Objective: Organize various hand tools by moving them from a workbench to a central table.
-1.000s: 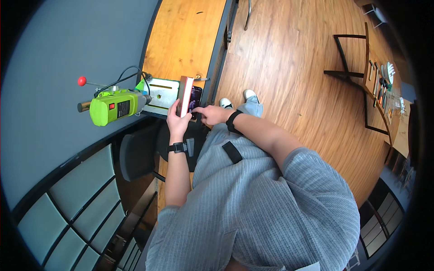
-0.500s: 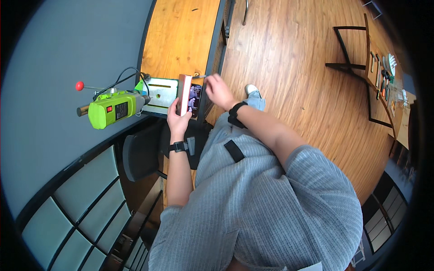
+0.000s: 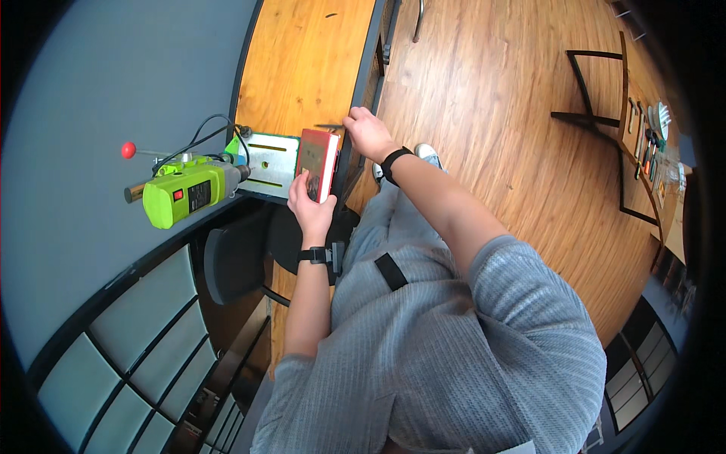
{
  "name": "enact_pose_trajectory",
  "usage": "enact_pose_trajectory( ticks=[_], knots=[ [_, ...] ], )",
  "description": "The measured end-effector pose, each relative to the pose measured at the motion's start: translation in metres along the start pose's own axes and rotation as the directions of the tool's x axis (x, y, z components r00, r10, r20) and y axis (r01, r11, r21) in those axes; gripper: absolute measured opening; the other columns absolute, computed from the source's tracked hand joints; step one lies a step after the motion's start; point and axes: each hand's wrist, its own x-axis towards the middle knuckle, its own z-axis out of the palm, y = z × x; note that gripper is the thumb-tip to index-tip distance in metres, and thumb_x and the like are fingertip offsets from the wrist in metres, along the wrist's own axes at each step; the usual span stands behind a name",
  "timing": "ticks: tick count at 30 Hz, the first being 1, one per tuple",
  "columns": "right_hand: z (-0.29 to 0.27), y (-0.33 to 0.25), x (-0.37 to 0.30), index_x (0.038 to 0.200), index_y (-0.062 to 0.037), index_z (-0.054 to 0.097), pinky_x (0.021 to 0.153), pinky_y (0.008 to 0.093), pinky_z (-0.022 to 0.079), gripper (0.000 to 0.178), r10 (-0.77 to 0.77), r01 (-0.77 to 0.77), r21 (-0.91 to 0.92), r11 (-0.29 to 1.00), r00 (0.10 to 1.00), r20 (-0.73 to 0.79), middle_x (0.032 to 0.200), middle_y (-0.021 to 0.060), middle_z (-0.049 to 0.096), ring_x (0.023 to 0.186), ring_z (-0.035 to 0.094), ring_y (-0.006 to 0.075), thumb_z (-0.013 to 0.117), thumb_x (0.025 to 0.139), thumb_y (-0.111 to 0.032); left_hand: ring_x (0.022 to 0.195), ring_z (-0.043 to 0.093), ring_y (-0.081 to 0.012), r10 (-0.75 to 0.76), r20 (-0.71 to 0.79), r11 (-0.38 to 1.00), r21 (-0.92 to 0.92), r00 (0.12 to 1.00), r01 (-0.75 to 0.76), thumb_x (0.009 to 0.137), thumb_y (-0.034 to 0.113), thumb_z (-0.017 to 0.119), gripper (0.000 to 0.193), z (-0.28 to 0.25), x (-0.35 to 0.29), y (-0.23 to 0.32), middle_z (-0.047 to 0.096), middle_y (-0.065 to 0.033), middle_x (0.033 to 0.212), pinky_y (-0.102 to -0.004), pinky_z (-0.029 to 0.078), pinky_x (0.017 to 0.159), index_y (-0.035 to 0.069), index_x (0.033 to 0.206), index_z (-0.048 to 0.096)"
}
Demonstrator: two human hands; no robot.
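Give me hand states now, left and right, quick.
Left hand: closed on the red-cased phone, held upright.
Right hand: holds nothing visible, fingers curled, resting at the edge of the wooden bench; cannot tell whether open or shut.

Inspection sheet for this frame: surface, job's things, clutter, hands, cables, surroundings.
Surface: wooden workbench, mostly bare.
Job's things: red-cased phone, held upright at the bench edge.
Clutter: green bench drill with red-knobbed lever; its pale slotted table.
Hands: left hand grips the phone from below; right hand rests at the bench edge beside a small dark item, too small to identify.
Cables: black cable looping behind the drill.
Surroundings: wood plank floor; black stool; metal frame.
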Motion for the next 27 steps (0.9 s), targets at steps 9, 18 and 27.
enact_pose_trajectory(
  ticks=[9,18,27],
  knots=[
    [-0.001,0.009,0.013,0.087,-0.0048,0.065,0.083,0.0419,0.053,0.008,0.062,-0.057,0.088,0.995,0.997,-0.056,0.093,0.0138,0.060,0.096,0.061,0.0325,0.061,0.084,-0.010,0.131,0.030,-0.0411,-0.071,-0.068,0.978,0.192,0.995,0.083,0.060,0.007,0.077,0.077,0.028,-0.018,0.027,0.036,-0.0129,0.142,-0.0537,0.034,0.106,0.011,0.132,0.049],
    [0.007,0.028,0.033,0.090,-0.0064,0.066,0.081,0.0432,0.054,0.011,-0.015,-0.008,0.182,0.983,0.992,0.125,0.092,0.0142,0.064,0.091,0.065,0.0338,0.063,0.085,-0.016,0.134,0.026,-0.0406,-0.220,-0.052,0.933,0.281,0.974,0.225,0.063,0.014,0.087,0.081,0.040,-0.017,0.042,0.030,-0.0133,0.145,-0.0599,0.038,0.098,0.016,0.134,0.047],
    [0.003,0.013,0.038,0.086,-0.0047,0.066,0.080,0.0441,0.054,0.014,0.004,-0.026,0.125,0.992,0.985,0.172,0.091,0.0159,0.065,0.089,0.065,0.0354,0.062,0.085,-0.018,0.131,0.028,-0.0413,-0.170,-0.067,0.916,0.358,0.983,0.183,0.063,0.021,0.088,0.080,0.034,-0.015,0.035,0.031,-0.0123,0.142,-0.0617,0.042,0.092,0.018,0.133,0.048]
  ],
)
